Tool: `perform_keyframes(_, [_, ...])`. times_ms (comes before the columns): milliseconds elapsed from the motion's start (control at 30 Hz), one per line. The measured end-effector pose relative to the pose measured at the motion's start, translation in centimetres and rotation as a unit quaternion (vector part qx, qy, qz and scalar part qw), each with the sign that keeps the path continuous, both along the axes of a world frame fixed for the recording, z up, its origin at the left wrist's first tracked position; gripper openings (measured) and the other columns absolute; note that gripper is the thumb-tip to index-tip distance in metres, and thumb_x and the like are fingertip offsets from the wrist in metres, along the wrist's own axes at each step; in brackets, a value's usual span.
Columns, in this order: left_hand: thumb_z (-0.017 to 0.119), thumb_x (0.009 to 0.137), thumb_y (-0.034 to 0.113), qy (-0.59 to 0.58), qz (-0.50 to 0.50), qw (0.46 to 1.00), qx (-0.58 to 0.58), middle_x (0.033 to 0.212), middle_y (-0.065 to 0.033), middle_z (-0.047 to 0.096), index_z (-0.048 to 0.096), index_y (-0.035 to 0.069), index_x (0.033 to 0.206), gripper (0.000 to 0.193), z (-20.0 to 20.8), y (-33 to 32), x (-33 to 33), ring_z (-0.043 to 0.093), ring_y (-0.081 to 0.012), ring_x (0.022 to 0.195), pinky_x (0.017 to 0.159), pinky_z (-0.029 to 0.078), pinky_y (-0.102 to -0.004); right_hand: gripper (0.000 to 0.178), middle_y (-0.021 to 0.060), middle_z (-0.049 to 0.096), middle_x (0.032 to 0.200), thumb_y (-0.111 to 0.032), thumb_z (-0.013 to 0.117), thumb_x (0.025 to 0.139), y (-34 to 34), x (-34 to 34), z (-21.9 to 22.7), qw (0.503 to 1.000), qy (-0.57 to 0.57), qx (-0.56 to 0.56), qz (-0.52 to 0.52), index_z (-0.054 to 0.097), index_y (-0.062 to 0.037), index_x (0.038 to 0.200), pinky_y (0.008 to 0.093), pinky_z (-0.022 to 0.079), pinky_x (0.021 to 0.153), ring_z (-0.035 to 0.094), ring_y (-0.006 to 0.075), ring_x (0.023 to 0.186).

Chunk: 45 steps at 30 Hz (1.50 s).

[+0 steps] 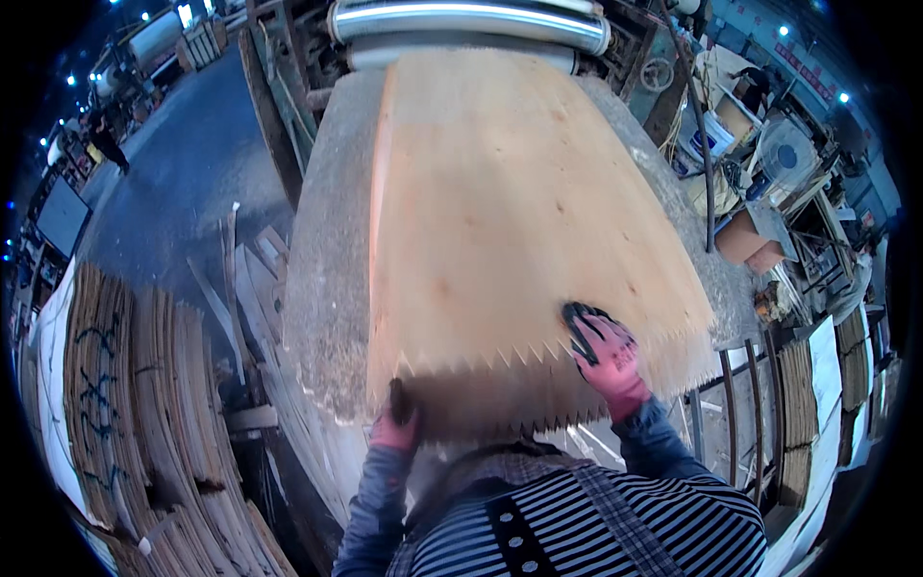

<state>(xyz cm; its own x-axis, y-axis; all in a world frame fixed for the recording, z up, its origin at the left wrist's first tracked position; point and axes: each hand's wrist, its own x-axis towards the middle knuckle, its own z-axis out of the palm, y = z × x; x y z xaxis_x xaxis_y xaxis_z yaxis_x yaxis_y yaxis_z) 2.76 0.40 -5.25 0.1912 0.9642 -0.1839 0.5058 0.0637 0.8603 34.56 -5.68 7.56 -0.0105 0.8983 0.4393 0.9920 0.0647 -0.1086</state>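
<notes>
A wide, pale wood veneer sheet point(500, 221) with a few small knots lies in front of me, its far end at the metal rollers point(471, 24). Its near edge is jagged like saw teeth. A darker, shadowed strip of veneer point(490, 399), also toothed along its edge, shows below it. My left hand point(396, 423), in a pink glove with dark fingertips, is closed on the near left corner of the veneer. Toward the right of the near edge, my right hand point(606, 351), gloved alike, lies on top of the sheet with fingers stretched out.
Under the veneer is a worn grey tabletop point(332, 250). Tall veneer stacks point(144, 385) stand at my left, with loose strips point(255, 298) beside them. A fan point(784, 154) and a cardboard box point(755, 236) are at the right. Another person point(106, 139) is far left.
</notes>
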Motion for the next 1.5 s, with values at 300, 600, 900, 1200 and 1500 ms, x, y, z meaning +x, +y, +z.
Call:
perform_keyframes(300, [0.061,0.075,0.01,-0.279,0.082,0.942,-0.168,0.093,-0.0097,0.058,0.045,0.005,0.117,0.045,3.2,2.3,-1.4,0.055,-0.0126,0.079,0.07,0.046,-0.026,0.04,0.0075,0.049,0.113,-0.024,0.054,0.075,19.2,5.4,-5.2,0.998,0.05,0.038,-0.027,0.047,-0.0109,0.113,0.0382,0.03,0.093,0.044,0.0258,0.106])
perform_keyframes(600, [0.056,0.076,0.004,-0.208,-0.007,0.974,-0.085,0.094,-0.0092,0.059,0.053,-0.003,0.103,0.028,2.6,1.4,-1.5,0.054,-0.0137,0.091,0.082,0.041,-0.0245,0.055,0.0132,0.035,0.125,-0.029,0.054,0.076,14.7,-0.1,-4.8,0.993,0.098,-0.032,0.055,0.035,-0.0082,0.123,0.0398,0.022,0.099,0.031,0.0295,0.117])
perform_keyframes(900, [0.061,0.075,0.009,-0.402,-0.079,0.91,-0.066,0.092,-0.0065,0.05,0.018,0.006,0.13,0.07,13.6,0.0,6.2,0.049,-0.01,0.081,0.071,0.041,-0.0206,0.082,0.0204,0.03,0.127,-0.037,0.068,0.06,-6.7,-1.0,-6.6,0.966,0.163,-0.12,0.164,0.03,-0.0011,0.124,0.045,0.022,0.098,0.026,0.0376,0.119])
perform_keyframes(1200, [0.052,0.078,0.003,-0.54,-0.122,0.806,-0.21,0.114,-0.0097,0.046,0.026,-0.002,0.126,0.055,19.5,-2.0,5.6,0.044,-0.0147,0.102,0.085,0.037,-0.0241,0.052,0.0199,0.043,0.113,-0.021,0.062,0.067,-14.0,-2.8,-6.9,0.994,0.106,0.038,-0.01,0.043,-0.0024,0.112,0.048,0.035,0.086,0.042,0.0404,0.102])
perform_keyframes(1500, [0.039,0.085,0.031,-0.314,-0.019,0.927,-0.204,0.119,-0.0153,0.041,0.03,0.002,0.124,0.05,3.5,-0.1,1.0,0.041,-0.0276,0.108,0.091,0.033,-0.0386,0.044,0.0143,0.053,0.095,-0.021,0.066,0.05,-10.5,-3.1,1.2,0.996,0.022,0.034,0.073,0.057,-0.0077,0.091,0.0446,0.043,0.075,0.052,0.0344,0.086])
